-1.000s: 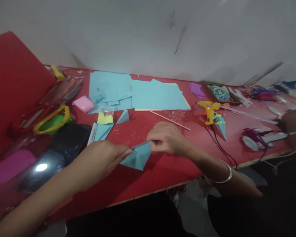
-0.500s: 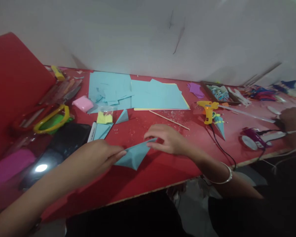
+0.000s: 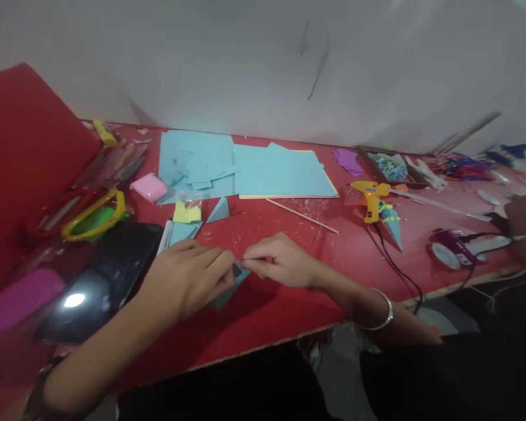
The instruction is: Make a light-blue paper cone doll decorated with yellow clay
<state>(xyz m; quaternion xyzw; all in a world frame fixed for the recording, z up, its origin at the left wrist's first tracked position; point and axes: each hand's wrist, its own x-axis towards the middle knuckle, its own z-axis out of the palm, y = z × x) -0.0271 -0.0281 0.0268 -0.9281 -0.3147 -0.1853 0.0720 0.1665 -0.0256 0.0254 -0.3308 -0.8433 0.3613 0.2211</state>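
One head-worn camera looks forward and down, from quite near, over the table (image 3: 284,313) to the wall (image 3: 201,64).

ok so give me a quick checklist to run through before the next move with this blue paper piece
1. Left hand on the blue paper piece: ok, its fingers are curled at the paper.
2. Right hand on the paper: ok, thumb and fingers pinch near its upper right end.
3. Paper's edges lined up: cannot tell, the left hand hides much of it.
4. Glue gun apart from both hands: ok, it lies off to the right.
5. Glue gun hot enough: cannot tell, though a small orange light shows on it.
6. Tabletop free of scraps: not ok, small bits lie around the thin stick.
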